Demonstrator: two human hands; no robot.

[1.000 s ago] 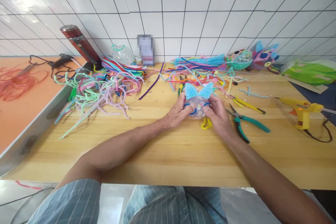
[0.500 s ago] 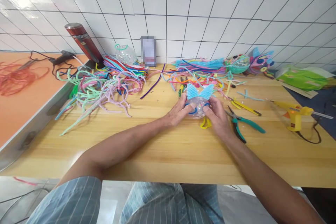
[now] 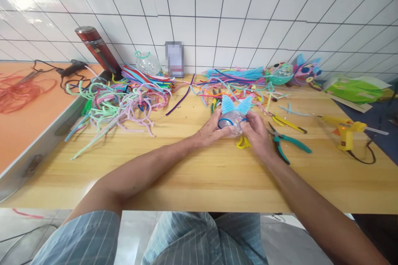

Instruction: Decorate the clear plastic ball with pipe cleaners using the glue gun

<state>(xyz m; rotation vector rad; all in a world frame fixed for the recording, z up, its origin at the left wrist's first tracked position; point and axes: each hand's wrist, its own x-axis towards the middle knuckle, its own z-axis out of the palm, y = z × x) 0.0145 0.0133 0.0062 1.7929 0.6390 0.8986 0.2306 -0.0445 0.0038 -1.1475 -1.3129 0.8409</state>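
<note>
Between my two hands is a clear plastic ball [image 3: 233,119] with light-blue pipe-cleaner ears [image 3: 236,104] on its far side and dark-blue loops round its sides. My left hand [image 3: 212,129] is closed on the ball's left side, thumb along the near face. From the right, my right hand [image 3: 255,132] grips it, the thumb pressing by the blue loop. A yellow pipe-cleaner piece [image 3: 243,142] shows just below the ball; whether it is attached I cannot tell. Teal-handled pliers [image 3: 287,143] lie open on the table to the right of my right hand.
Tangled pipe cleaners [image 3: 124,107] and a red flask [image 3: 98,49] stand left. Bundled pipe cleaners [image 3: 236,74], two decorated balls [image 3: 280,73] and a phone [image 3: 174,60] are along the wall. A yellow cutter [image 3: 289,123] and yellow glue gun [image 3: 345,132] lie right.
My left thumb has slid down along the ball's near face, uncovering more of the left blue loop. Both hands keep their hold; the whole view has shifted slightly.
</note>
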